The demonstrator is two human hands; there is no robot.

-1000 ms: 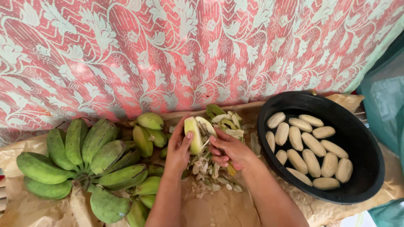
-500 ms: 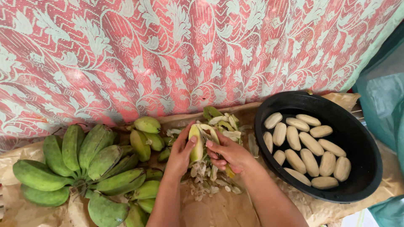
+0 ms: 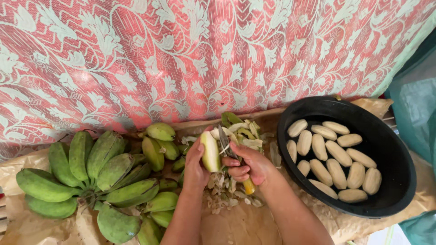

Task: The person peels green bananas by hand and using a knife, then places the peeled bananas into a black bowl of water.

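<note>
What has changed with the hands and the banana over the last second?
The banana in the left hand shows more pale flesh and less green skin now, as the right hand has kept working the knife along it. Both hands still hold what they held. The green bunch and the black bowl of peeled bananas are unchanged.

A red cloth (image 3: 190, 54) with pale floral lacework hangs beyond the grip; crumpled brown paper (image 3: 236, 222) covers the floor beneath.

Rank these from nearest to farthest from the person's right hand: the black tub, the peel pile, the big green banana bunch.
From the right hand:
1. Peel pile, directly beneath it.
2. Black tub, to its right.
3. Big green banana bunch, far left, beyond the left hand.
</note>
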